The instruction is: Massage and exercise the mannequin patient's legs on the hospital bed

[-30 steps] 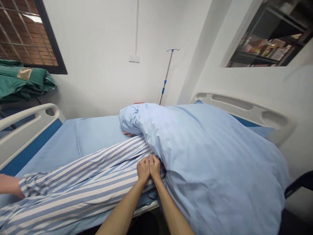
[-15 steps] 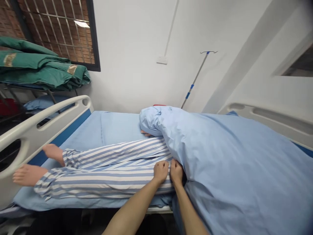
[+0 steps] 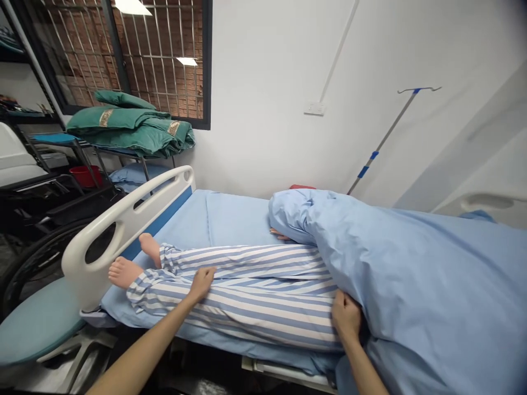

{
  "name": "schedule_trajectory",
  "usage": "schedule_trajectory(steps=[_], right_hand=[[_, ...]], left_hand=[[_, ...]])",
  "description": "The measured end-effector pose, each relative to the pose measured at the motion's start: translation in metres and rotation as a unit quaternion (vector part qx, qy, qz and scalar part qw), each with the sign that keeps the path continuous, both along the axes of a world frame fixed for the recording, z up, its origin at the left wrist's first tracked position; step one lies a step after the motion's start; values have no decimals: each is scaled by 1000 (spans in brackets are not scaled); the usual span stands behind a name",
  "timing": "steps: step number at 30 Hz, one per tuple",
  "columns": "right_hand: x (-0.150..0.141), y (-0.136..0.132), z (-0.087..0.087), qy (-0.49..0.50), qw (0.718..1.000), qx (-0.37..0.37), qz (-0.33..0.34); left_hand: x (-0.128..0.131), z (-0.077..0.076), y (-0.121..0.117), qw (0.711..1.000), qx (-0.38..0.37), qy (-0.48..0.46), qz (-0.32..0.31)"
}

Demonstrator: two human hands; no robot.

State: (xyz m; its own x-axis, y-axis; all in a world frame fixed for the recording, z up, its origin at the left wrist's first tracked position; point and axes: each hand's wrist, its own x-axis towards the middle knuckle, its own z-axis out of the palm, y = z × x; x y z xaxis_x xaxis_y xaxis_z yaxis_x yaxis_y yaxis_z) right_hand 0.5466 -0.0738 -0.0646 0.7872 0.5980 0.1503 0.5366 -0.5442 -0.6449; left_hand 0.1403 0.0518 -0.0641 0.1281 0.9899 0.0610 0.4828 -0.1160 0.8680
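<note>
My left hand (image 3: 202,283), its fingers curled closed, is over the lower legs of a figure in blue-and-white striped trousers (image 3: 263,307). What it holds, if anything, is hidden. Further right, my right hand (image 3: 346,314) is closed against the upper part of the trousers, right beside the edge of a light blue quilt (image 3: 395,263); its grip is hidden too. The quilt is heaped over the figure's upper body. Bare feet (image 3: 125,272) stick out of the trouser cuffs, and fingers (image 3: 280,235) show from under the quilt's far fold.
The bed's white end board (image 3: 88,241) stands at the left, with a teal oval surface (image 3: 41,323) and wheelchair wheel (image 3: 20,263) beyond it. A drip pole (image 3: 387,137) rises behind the bed. Folded green bedding (image 3: 132,129) lies under the barred window.
My left hand has moved left from beside my right hand, to the lower legs. My right hand stays near the quilt edge. The view has swung left.
</note>
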Motion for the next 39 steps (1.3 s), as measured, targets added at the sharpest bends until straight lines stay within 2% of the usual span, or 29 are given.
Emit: schedule_trajectory(steps=[3,6,15,18,21,23,25,29,32,34,37,39], right_hand=[[0,1,-1,-10,1000,-8,-7],[-2,2,0,-24,1000,-4,-5],[-3,7,4,-37,997,-59,-10],[-3,9,9,-52,992,-111,29],[-22,14,15,-92,985,-133,56],[-52,24,16,-112,986,-92,88],[-100,41,14,-98,984,-21,149],[-237,83,7,-14,954,120,273],[-345,108,7,52,918,161,360],[-402,118,7,77,900,173,393],[-452,125,1,107,883,184,418],[-465,128,-9,124,895,185,387]], left_hand=[[-55,-7,5,998,13,46,33],[-81,-15,7,994,31,92,49],[-125,-21,16,975,51,208,50],[-128,-23,15,966,43,250,58],[-124,-25,13,953,39,290,76],[-122,-26,13,949,38,301,80],[-122,-26,13,949,27,303,79],[-123,-24,13,956,3,282,79],[-125,-27,14,963,9,252,97],[-128,-31,15,965,19,241,104],[-132,-38,17,963,29,250,98],[-133,-43,18,961,33,255,103]])
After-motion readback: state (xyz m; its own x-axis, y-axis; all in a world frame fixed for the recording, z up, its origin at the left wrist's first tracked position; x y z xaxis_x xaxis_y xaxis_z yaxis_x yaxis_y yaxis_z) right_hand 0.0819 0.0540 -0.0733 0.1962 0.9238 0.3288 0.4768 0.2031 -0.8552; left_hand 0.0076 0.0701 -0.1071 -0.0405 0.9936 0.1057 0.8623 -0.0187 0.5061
